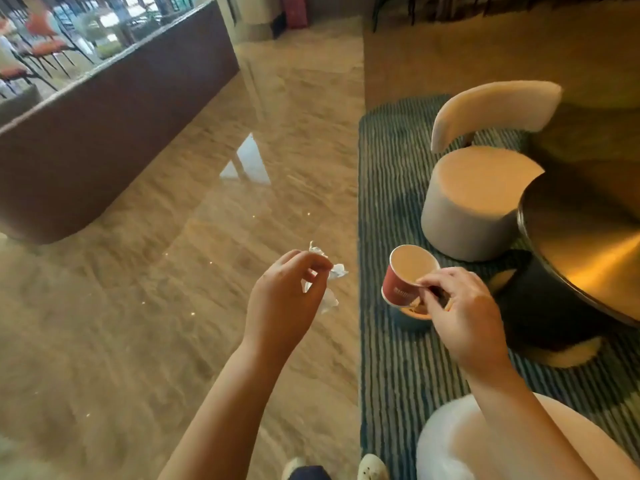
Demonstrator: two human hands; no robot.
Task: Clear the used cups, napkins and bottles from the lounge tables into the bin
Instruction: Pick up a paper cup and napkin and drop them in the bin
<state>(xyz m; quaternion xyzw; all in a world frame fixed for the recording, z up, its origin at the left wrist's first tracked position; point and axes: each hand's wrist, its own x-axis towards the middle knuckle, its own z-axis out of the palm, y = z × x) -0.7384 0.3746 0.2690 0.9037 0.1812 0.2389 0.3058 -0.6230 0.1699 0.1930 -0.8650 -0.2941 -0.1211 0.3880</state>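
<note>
My left hand (pixel 282 299) pinches a crumpled white napkin (pixel 330 284) between thumb and fingers, held over the polished marble floor. My right hand (pixel 460 313) holds a red paper cup (pixel 401 282) by its rim, tilted, with its pale inside showing. Under the cup and partly hidden by my right hand is another round object (pixel 412 315) with a pale rim; I cannot tell what it is. Both hands are in the air, about a hand's width apart, at the edge of the striped rug.
A round gold-topped lounge table (pixel 588 244) with a dark base stands at the right. A cream chair (pixel 478 188) sits beside it on the blue striped rug (pixel 388 174). Another cream seat (pixel 450 445) is at the bottom right. A dark brown counter (pixel 114 126) lies far left.
</note>
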